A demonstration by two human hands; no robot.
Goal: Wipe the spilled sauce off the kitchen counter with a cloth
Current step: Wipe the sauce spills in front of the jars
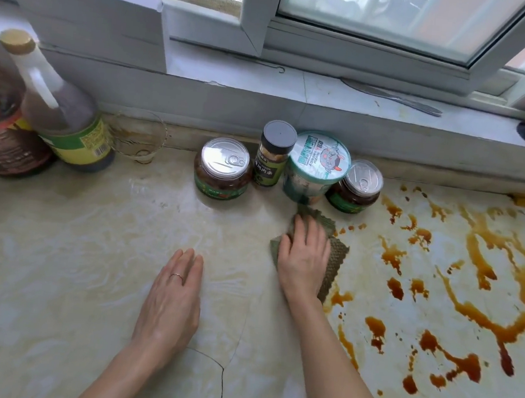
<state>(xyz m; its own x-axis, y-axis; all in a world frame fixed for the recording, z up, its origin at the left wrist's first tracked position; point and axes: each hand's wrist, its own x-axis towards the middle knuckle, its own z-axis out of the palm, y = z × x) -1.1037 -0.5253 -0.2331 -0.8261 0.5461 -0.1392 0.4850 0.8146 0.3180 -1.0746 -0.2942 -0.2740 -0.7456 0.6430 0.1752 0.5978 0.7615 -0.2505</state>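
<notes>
**Under the right palm, a cloth at the edge of the spill**

Beneath the right hand's fingers [303, 231], which lie close together and flat, the cloth [335, 257] is pressed to the counter [56, 259]. Nothing is pinched; the right hand [305, 257] covers most of the cloth and bears down through fingers and palm. The cloth is grey-green with a waffle weave and looks folded. It shows past the fingertips toward the back and along the hand's right side, where its edge meets the first brown drops.

It should handle as soft and light, limp when lifted, and probably damp. A flat, spread press is likely to suit it better than a grip, since a bunched cloth would skate over the smooth stone and smear.

Well apart to the left, the left hand [175, 296] rests flat on the counter, fingers straight and nearly together, holding nothing. That side shines wet and shows no brown marks.

To the right, the sauce [484, 274] runs in streaks and blots across the counter, so most of the job looks undone. Just behind the cloth stands a teal tub [317, 165] between two jars, near enough to knock.
</notes>
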